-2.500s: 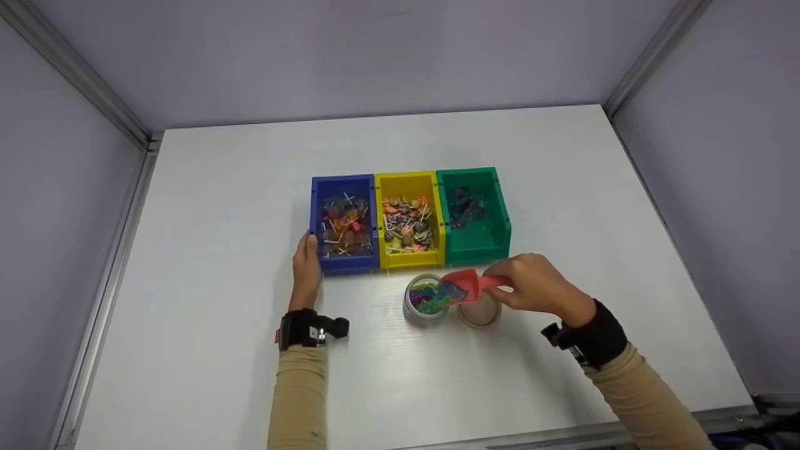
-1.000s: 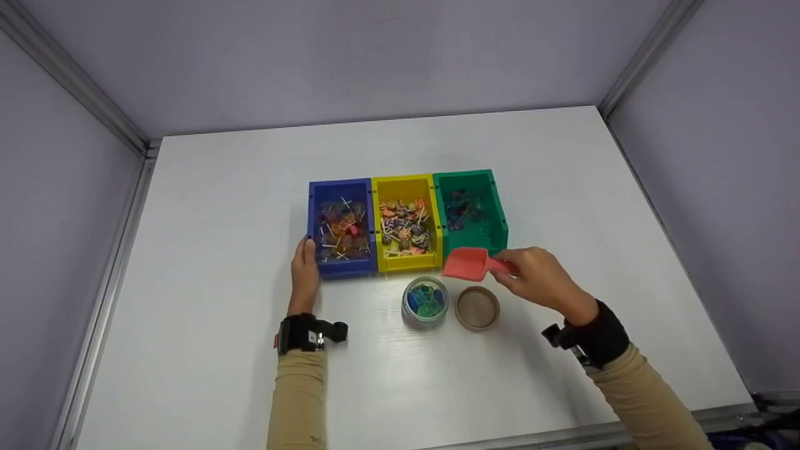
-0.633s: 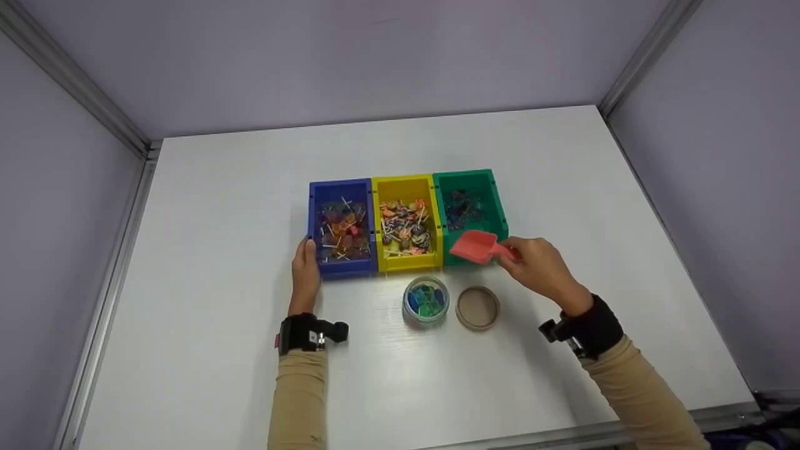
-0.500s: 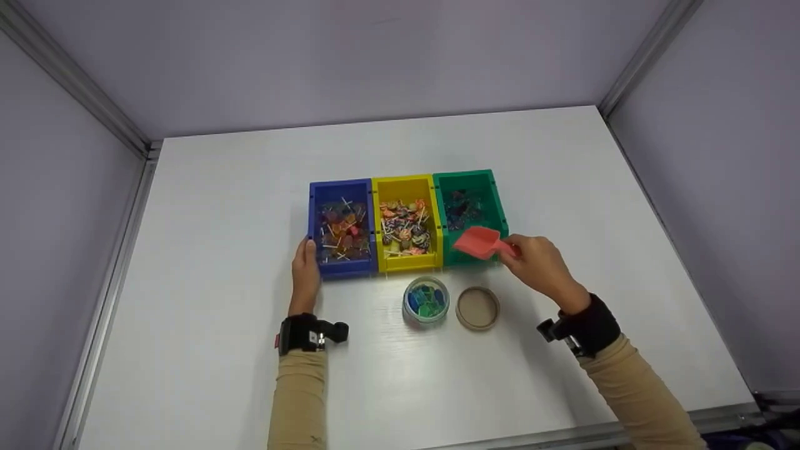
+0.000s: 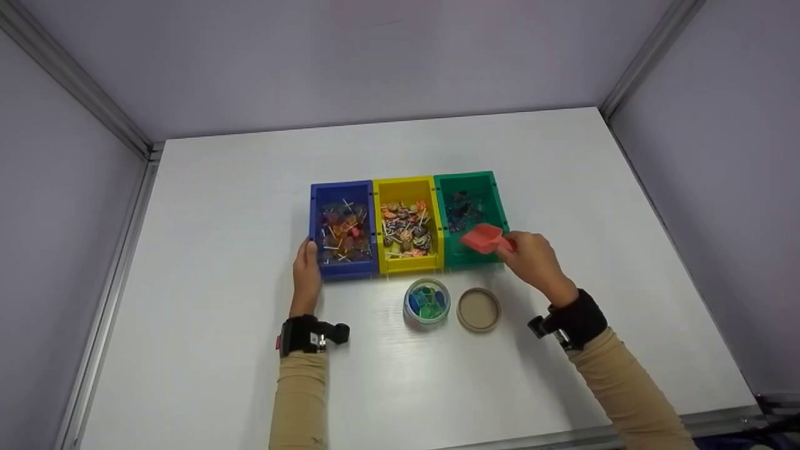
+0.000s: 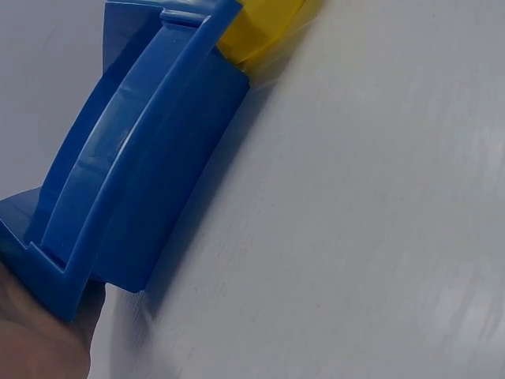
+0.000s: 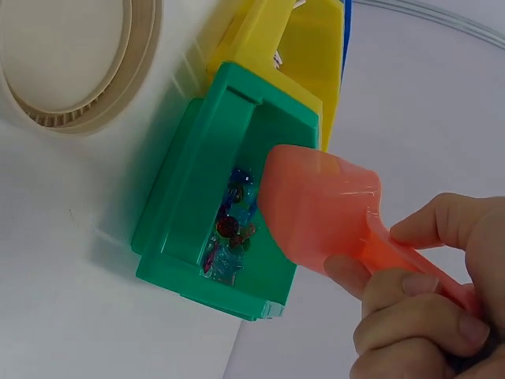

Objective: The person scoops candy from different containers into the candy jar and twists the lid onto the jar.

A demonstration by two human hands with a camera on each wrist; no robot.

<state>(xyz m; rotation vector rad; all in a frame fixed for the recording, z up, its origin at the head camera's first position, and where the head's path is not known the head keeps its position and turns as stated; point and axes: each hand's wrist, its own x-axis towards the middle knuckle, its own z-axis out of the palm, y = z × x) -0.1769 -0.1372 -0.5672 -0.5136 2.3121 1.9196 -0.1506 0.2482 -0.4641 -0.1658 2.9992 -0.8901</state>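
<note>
A red plastic scoop was held by its handle in the right hand, the fingers curled round the handle and the thumb pressed along it. The scoop's bowl was carried just ahead of the fingertips, above the near end of the green bin — no contents could be seen in it. Small dark blue and red sweets lay in the green bin, beyond the scoop's lip.

The left hand was laid flat on the white table, its straight fingers resting against the outer side wall of the blue bin; nothing was gripped. In the left wrist view only the blue wall and a corner of the hand were shown.

Between the two bins the yellow bin was set, and lollipops were heaped in both it and the blue bin. Nearer than the right fingers, a clear jar of blue and green pieces stood just beside its tan lid — the lid lay flat on the table, apart from the jar.
</note>
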